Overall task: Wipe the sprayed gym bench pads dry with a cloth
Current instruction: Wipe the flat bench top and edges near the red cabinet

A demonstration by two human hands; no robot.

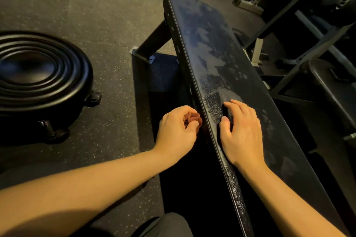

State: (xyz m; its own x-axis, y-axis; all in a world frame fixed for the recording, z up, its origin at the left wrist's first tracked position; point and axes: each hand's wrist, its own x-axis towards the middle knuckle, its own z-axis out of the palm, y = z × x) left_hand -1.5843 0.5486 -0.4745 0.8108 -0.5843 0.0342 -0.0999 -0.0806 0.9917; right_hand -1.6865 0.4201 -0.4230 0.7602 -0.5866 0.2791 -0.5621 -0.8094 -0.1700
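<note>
The long black bench pad (pixel 221 59) runs from the lower middle up to the top centre, with misty spray patches and droplets along its top and near edge. My right hand (pixel 242 134) lies flat on the pad's near part, fingers pressing on a small dark cloth (pixel 227 111) that is mostly hidden under them. My left hand (pixel 177 131) hovers just left of the pad's side edge, fingers curled closed; nothing shows inside them.
A black round stool on castors (pixel 40 75) stands on the speckled rubber floor at the left. The bench's foot bracket (pixel 142 54) sticks out to the left. Rack frames and another padded seat (pixel 331 86) crowd the right side.
</note>
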